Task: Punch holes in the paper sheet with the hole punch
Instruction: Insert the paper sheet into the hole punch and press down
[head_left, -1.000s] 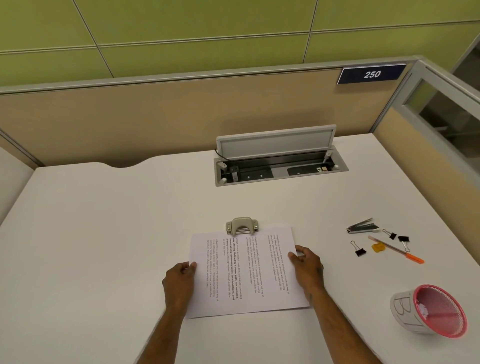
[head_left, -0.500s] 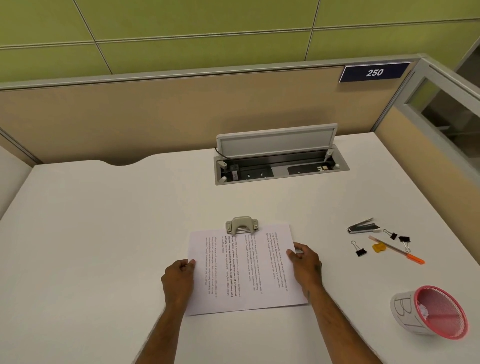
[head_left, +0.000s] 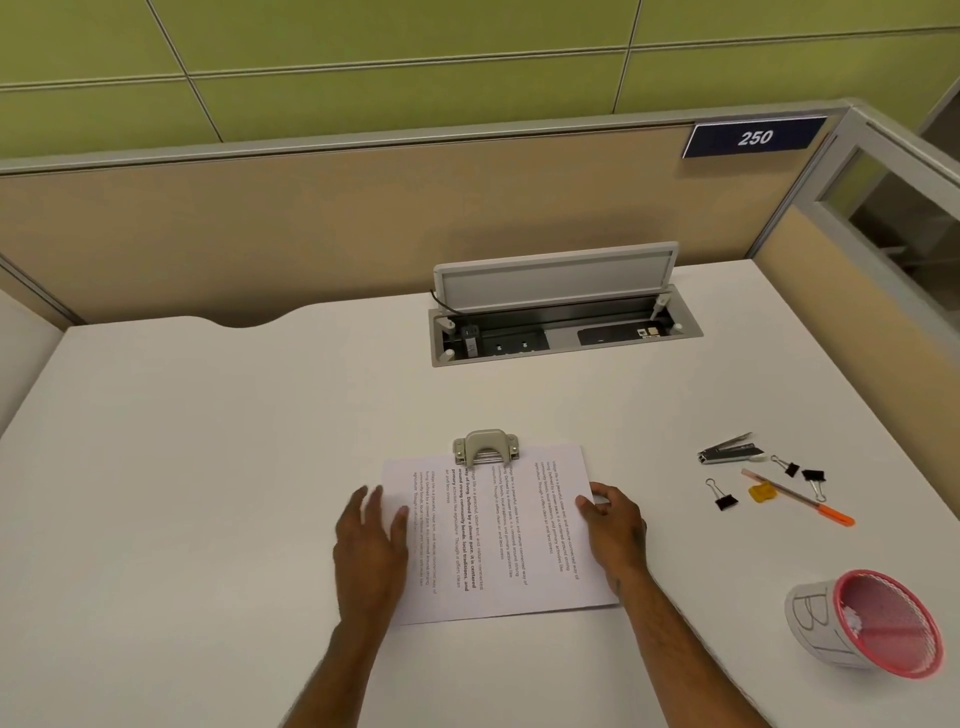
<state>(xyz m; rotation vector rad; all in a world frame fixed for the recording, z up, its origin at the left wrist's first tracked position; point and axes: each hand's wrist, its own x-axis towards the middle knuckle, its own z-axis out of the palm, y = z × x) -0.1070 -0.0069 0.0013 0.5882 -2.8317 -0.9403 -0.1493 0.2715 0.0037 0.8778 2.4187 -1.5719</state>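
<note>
the paper sheet (head_left: 498, 535) lies flat, its far edge inside the hole punch (head_left: 485, 447). the left hand (head_left: 371, 545) hovers with fingers apart; the right hand (head_left: 613, 525) pinches the right edge, probably to keep it aligned.

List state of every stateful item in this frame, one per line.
paper sheet: flat on desk, far edge at the punch
hole punch: lever up, not pressed
left hand: fingers spread, on sheet's left edge
right hand: holding sheet's right edge
cable box lid: open
pink mesh cup: tipped on its side
stapler: closed
</note>
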